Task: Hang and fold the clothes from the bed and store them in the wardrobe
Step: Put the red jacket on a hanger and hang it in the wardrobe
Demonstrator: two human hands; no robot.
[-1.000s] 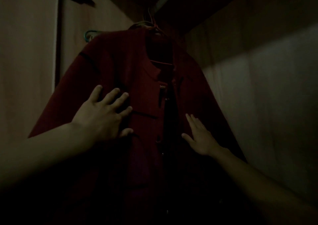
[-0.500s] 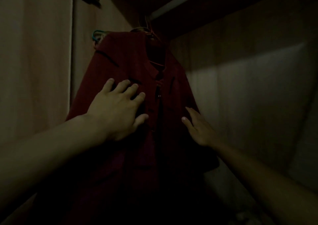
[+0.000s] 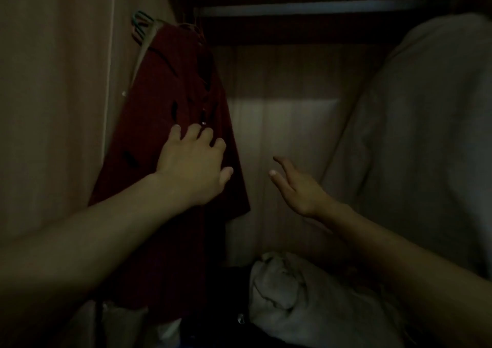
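Note:
A dark red shirt [image 3: 170, 86] hangs on a hanger at the left end of the wardrobe rail [image 3: 306, 9], close to the left wall. My left hand [image 3: 194, 166] presses on the shirt's front, fingers bent against the cloth. My right hand [image 3: 298, 187] hovers open in the air to the right of the shirt, touching nothing. The scene is very dim.
Green and pale hangers [image 3: 142, 25] sit behind the shirt at the rail's left end. A large pale garment [image 3: 426, 134] hangs on the right. A crumpled white cloth [image 3: 287, 294] and dark items lie on the wardrobe floor. The wardrobe's back panel [image 3: 287, 123] shows between the garments.
The red shirt has been pushed left along the rail towards the wall. My right hand has come off the shirt and now hangs free. My view has swung to the right and down.

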